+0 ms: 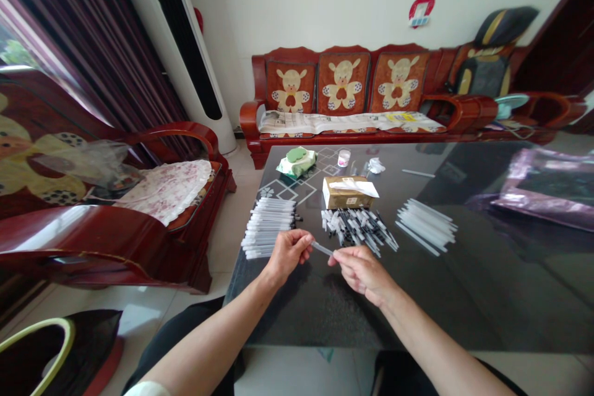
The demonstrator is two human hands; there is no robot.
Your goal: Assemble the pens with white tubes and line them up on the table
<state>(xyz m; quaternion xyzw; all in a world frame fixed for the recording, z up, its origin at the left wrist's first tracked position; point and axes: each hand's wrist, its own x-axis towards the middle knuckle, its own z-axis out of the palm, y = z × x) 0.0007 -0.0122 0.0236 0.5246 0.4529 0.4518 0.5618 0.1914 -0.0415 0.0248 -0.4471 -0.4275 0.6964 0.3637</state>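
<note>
A translucent, whitish pen barrel (pixel 322 249) is stretched between my two hands above the near part of the dark table. My left hand (pixel 291 252) pinches its left end, and my right hand (pixel 359 269) pinches the right end. Beyond my left hand lies a stack of pens (pixel 268 228) with frosted barrels and dark tips. Just past my hands, a loose pile of short black-and-clear pen parts (pixel 357 227) is spread out. Farther right rests a bundle of plain translucent barrels (pixel 427 226). Whatever my fingertips cover on the held barrel is hidden.
Behind the pile stands a tissue box (pixel 347 193). A green wipes pack (pixel 297 162), a small white jar (pixel 343 158) and crumpled tissue (pixel 375 165) sit farther back. A shiny purple bag (pixel 547 185) lies at right. A bin (pixel 69 346) stands on the floor at left.
</note>
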